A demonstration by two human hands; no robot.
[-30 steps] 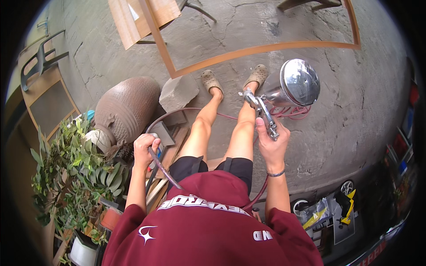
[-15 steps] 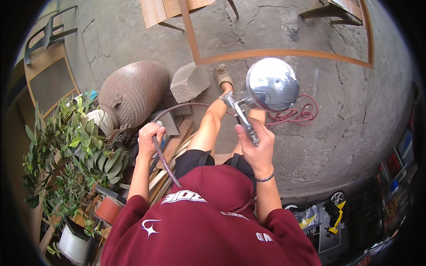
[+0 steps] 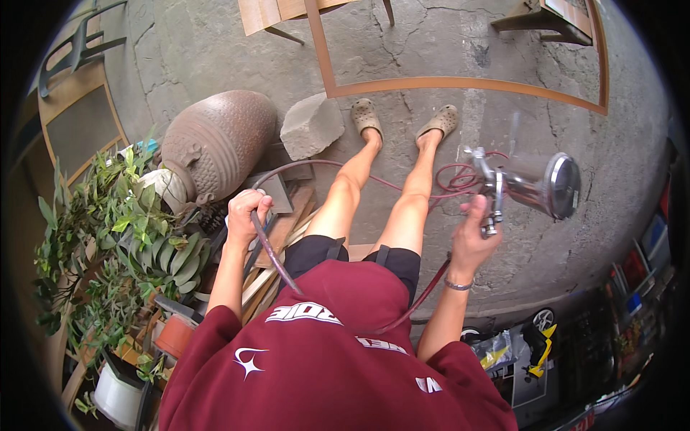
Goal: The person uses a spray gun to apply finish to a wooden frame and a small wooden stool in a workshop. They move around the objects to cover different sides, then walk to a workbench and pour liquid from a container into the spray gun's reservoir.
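My left hand (image 3: 246, 215) is closed around a dark red air hose (image 3: 269, 253), held up in a loop beside my left knee. My right hand (image 3: 472, 241) grips a metal spray gun (image 3: 495, 188) out to the right of my legs. The gun's shiny cup (image 3: 565, 187) points sideways to the right, tilted and blurred by motion. From below my right hand, the hose runs back toward my body. More of it lies in loose coils on the floor behind the gun.
A wooden frame (image 3: 445, 83) spans the ground ahead of my feet. To the left are a grey stone block (image 3: 312, 126), a large brown jar (image 3: 223, 140) on its side, leafy plants (image 3: 122, 237) and wooden boards (image 3: 296, 208). Bagged items (image 3: 496, 353) sit at the lower right.
My right hand has swung the spray gun to the right, away from my legs, and its cup has turned from facing up to facing sideways. My left hand stays on the hose.
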